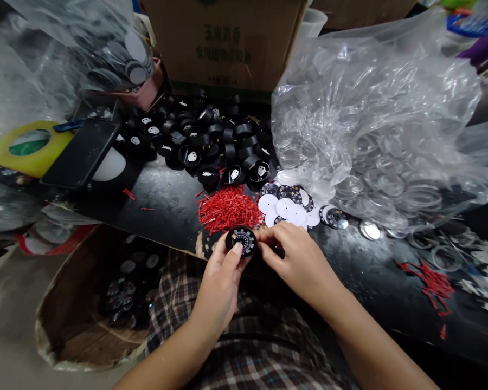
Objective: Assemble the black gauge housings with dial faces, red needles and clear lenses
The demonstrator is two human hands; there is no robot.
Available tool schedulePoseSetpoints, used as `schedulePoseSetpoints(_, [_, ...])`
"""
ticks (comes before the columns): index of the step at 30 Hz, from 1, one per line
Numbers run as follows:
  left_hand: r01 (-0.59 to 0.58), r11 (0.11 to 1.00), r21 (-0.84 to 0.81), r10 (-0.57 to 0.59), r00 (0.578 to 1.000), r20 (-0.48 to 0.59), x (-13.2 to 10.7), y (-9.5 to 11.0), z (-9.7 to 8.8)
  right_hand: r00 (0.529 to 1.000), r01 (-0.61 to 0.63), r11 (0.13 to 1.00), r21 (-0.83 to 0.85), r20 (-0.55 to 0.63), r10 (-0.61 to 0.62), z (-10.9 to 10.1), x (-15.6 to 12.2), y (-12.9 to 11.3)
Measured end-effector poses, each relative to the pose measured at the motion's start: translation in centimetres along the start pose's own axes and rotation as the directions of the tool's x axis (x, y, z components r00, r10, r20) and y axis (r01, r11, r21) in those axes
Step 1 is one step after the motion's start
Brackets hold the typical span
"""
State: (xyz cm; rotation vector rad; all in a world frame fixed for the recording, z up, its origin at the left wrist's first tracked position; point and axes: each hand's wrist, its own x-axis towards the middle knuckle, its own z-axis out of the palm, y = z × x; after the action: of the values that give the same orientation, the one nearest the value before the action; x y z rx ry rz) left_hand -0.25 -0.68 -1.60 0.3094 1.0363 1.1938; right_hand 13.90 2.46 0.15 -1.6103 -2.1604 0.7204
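Observation:
My left hand [222, 281] grips a small round black gauge housing [241, 240] with a printed dial face, thumb on its rim. My right hand [299, 260] is closed in a pinch at the housing's right edge; what the fingertips hold is too small to make out. Just beyond lies a heap of thin red needles [229, 208]. To its right sit loose dial discs [293, 208], some white side up, some black and printed. Farther back is a pile of empty black housings [211, 141].
A big clear plastic bag [382, 119] of transparent round lenses fills the right. A cardboard box [228, 43] stands at the back. A phone [81, 151] and yellow tape roll [30, 146] lie left. A carton [85, 303] with finished gauges sits low left. Red needles [431, 281] scatter right.

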Motion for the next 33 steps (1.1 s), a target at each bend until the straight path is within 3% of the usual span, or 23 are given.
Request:
schedulePoseSetpoints(6, [0.022, 0.999, -0.047, -0.017, 0.995, 0.098, -0.2, 0.8, 0.3, 0.993, 0.061, 0.998, -0.006, -0.097, -0.062, -0.6, -1.3, 0.4])
schedulePoseSetpoints(9, [-0.028, 0.999, -0.035, 0.031, 0.996, 0.083, 0.1, 1.0, 0.2, 0.991, 0.072, 0.982, 0.173, -0.126, -0.051, -1.1, -1.6, -0.1])
schedulePoseSetpoints(12, [-0.065, 0.995, 0.081, 0.058, 0.995, 0.084, 0.6, 0.5, 0.2, 0.994, 0.070, 0.954, 0.291, -0.103, -0.042, -1.2, -1.7, -0.9])
schedulePoseSetpoints(17, [-0.114, 0.966, 0.234, 0.068, 0.978, 0.196, 1.0, -0.6, 0.5, 0.994, 0.022, 0.988, 0.151, -0.110, -0.005, -1.2, -1.4, -1.6])
schedulePoseSetpoints(21, [-0.167, 0.942, 0.290, 0.100, 0.968, 0.230, 0.7, -0.4, 0.6, 0.995, 0.005, 0.988, 0.152, -0.094, 0.010, -1.4, -1.3, -1.5])
schedulePoseSetpoints(27, [-0.238, 0.892, 0.385, 0.162, 0.962, 0.220, 0.2, 0.4, 0.9, 0.994, -0.025, 0.981, 0.190, -0.097, 0.045, -1.5, -1.6, -1.7])
schedulePoseSetpoints(33, [-0.353, 0.775, 0.524, 0.280, 0.935, 0.217, -0.4, 0.6, 1.0, 0.994, -0.038, 0.972, 0.230, -0.096, 0.061, -1.2, -2.3, -2.2])
